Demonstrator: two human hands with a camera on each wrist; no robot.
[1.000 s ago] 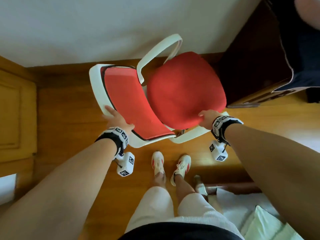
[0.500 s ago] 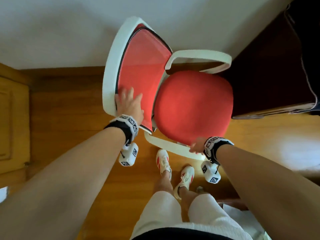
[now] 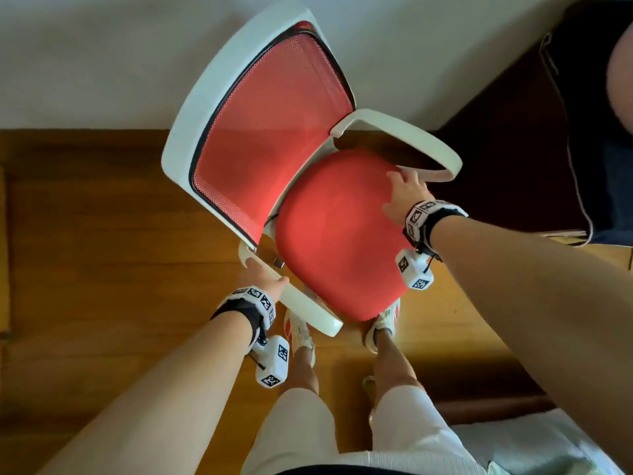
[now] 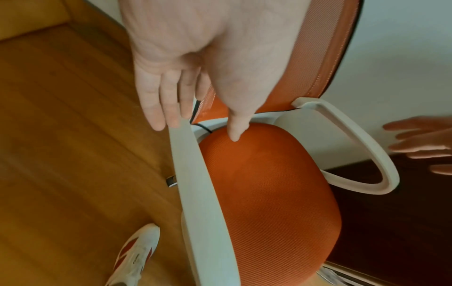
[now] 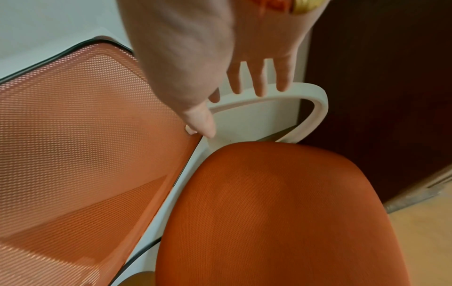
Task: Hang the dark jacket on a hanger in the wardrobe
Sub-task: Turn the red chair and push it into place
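A dark navy cloth (image 3: 613,186) with a pale edging, which looks like the jacket, hangs at the far right against dark brown furniture (image 3: 513,149); neither hand touches it. No hanger is visible. Between me and it stands a white office chair with a red seat (image 3: 339,234) and a red mesh back (image 3: 274,125). My left hand (image 3: 262,277) (image 4: 200,123) rests with straight fingers on the near armrest (image 4: 195,174). With spread, straight fingers, my right hand (image 3: 407,193) (image 5: 232,112) hovers over the far armrest (image 5: 305,91) and holds nothing.
The wooden floor (image 3: 102,269) runs to a white wall (image 3: 102,63) behind the chair. My feet in white and red shoes (image 3: 298,330) stand just under the seat's front. Pale bedding (image 3: 548,447) lies at the lower right.
The chair has swung round, so its back now points away to the left. My left hand left the backrest for the near armrest. My right hand moved from the seat's front to the far armrest.
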